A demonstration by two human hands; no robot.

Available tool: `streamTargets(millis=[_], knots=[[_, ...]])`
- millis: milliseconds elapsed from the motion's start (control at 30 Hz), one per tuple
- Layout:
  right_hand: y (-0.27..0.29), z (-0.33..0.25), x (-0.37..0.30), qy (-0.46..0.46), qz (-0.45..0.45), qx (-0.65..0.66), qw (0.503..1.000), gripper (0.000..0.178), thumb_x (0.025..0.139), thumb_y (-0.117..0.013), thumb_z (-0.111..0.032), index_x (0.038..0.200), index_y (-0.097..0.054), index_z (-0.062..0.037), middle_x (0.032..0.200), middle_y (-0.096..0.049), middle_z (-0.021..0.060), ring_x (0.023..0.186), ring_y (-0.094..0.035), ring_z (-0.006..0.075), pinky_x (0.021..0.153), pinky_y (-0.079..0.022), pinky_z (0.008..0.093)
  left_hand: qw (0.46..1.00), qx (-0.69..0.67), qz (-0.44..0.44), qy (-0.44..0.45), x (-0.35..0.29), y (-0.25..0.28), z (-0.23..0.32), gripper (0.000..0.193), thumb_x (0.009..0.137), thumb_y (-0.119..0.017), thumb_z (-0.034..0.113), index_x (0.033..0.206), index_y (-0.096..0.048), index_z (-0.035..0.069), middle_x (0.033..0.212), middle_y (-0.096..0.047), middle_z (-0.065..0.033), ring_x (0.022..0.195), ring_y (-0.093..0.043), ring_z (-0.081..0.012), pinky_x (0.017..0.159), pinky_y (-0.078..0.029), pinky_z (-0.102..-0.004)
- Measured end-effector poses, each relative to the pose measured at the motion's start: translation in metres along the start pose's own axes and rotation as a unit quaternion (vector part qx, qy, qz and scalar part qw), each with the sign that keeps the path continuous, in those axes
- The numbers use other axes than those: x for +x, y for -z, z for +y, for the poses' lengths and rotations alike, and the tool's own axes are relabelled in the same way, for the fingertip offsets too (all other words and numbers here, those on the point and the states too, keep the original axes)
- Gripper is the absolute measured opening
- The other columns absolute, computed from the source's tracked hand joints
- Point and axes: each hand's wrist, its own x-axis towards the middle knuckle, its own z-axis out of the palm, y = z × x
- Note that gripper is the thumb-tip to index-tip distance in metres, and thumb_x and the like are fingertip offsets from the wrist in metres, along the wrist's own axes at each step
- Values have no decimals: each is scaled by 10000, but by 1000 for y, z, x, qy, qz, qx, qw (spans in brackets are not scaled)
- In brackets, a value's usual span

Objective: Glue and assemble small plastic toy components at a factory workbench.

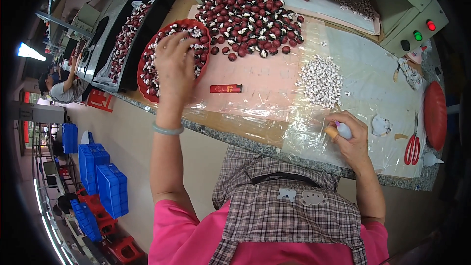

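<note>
- Curving over the scalloped red bowl, the left hand has bent, loosely parted fingers; whether the fingertips touch or pinch anything cannot be told.
- Small round balls in dark red, black and white fill that bowl, whose fluted plastic rim stands at the worktop's left.
- A smooth, pale green bangle circles the left wrist.
- The right hand is wrapped around a small whitish bottle with a purple tip, near the worktop's front edge; an orange cover sheathes one fingertip.
- Just beyond it, tiny white knobbly pieces form a loose, rounded heap.
- Farther back spreads a large pile of glossy balls, dark red with black and white parts.
- Between the hands lies a flat red lighter on shiny, wrinkled clear film.
- To the right are slim scissors with red looped handles and a smooth, elongated red dish.
- Speckled, stone-like material edges the worktop.
</note>
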Motion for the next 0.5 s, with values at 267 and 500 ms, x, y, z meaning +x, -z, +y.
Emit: streamTargets(millis=[267,500], knots=[[3,-6,-1,27,-4,-24,999,245,734,-741,-38,964,-658,-28,831,-643,105,745,-632,214,689,-487,295,994,-19,-105,28,-12,-58,53,148,798,-631,83,945,-622,67,949,-625,-91,790,-616,-301,673,-512,-390],[7,-4,-6,-83,-1,88,993,315,772,-725,-46,1055,-589,-29,887,-663,78,812,-618,136,726,-484,279,875,-410,-152,206,-10,-43,78,247,834,-627,65,1079,-651,74,855,-629,-46,687,-567,-120,591,-466,-250]])
